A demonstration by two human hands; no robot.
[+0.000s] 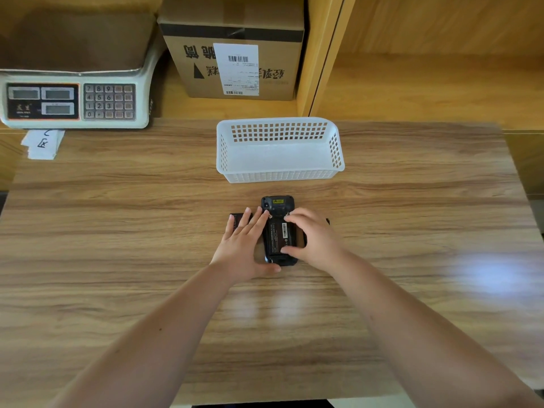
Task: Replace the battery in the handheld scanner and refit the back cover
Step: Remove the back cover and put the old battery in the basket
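Scanner (277,203) face-down, barcode-stickered battery (279,235) | left hand (241,245) fingers spread | right hand (316,240) fingers pinching battery

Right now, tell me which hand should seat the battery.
Right hand, probably: its curled thumb and fingers hold the battery in the scanner. The left hand lies flat alongside, fingers straight.

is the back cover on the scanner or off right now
Off. The scanner lies face down with the labelled battery bare in its open bay, and the right hand grips it.
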